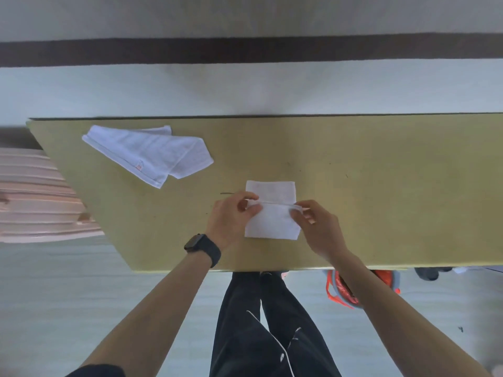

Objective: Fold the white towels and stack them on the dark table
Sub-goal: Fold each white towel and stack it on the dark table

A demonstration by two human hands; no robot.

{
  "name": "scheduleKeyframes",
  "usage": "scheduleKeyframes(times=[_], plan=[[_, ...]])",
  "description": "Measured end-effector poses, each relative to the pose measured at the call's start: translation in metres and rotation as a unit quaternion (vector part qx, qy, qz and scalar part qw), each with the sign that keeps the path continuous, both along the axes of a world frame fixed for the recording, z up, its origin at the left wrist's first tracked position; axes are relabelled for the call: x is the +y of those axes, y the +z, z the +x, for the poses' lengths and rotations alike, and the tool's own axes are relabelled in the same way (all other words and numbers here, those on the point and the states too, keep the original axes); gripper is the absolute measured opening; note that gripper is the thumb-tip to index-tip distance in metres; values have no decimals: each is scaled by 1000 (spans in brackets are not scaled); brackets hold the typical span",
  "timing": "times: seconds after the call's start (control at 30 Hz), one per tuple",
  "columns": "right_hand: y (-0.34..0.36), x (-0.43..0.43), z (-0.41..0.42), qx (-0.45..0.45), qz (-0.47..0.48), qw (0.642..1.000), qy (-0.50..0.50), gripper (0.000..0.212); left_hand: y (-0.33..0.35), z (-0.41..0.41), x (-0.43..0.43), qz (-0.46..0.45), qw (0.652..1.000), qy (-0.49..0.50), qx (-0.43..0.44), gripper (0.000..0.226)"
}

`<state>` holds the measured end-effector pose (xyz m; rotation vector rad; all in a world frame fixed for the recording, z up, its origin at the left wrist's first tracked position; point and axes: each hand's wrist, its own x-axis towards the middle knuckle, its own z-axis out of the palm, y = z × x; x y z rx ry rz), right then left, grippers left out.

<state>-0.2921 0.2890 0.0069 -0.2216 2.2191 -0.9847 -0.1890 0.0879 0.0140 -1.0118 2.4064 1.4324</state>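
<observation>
I am standing at the near edge of the table (394, 200). Both my forearms are reaching over it, and a black watch (202, 248) is sitting on my left wrist. Down beside my right forearm, something orange and grey (337, 291) is lying on the floor, partly hidden by the table edge.

My left grip (234, 213) and right grip (318, 227) are each pinching one end of a raised fold that runs across the small white towel (272, 223). The left thumb and fingers are curling round its left end, and the right thumb and forefinger are nipping its right end. The towel is lying flat between the two grips. Its near half is spreading back toward my wrists, and its far half is reaching just past my fingertips. The backs of both hands are facing up, with the fingers pointing inward at each other.

A narrow strip of bare table is showing between the towel and the near edge. Wide bare table is stretching away to the right of my right grip.

Beyond my left grip and well off to its left, a second white towel (152, 153) is lying loosely folded and askew, near the table's far edge. Farther left, off the end of the table, something pink and ribbed (35, 197) is sitting.
</observation>
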Motion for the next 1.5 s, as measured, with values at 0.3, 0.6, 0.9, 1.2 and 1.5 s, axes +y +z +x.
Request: scheduleKeyframes(times=[0.3, 0.6, 0.9, 1.2, 1.5], plan=[[-29, -45, -32, 22, 54, 996, -72, 22, -33, -39, -11, -27, 997, 46, -64, 31], [-34, -49, -36, 14, 74, 992, -98, 19, -42, -45, -15, -21, 996, 74, -54, 21], [-34, -53, -38, 20, 91, 991, -96, 18, -51, -47, -17, -97, 991, 20, -90, 20], [-37, -51, -27, 123, 82, 983, -113, 21, -49, -45, -15, -145, 987, 6, -65, 34], [-66, -36, 18, 323, 141, 916, 194, 56, -90, -9, 20, -347, 910, -223, 50, 57]])
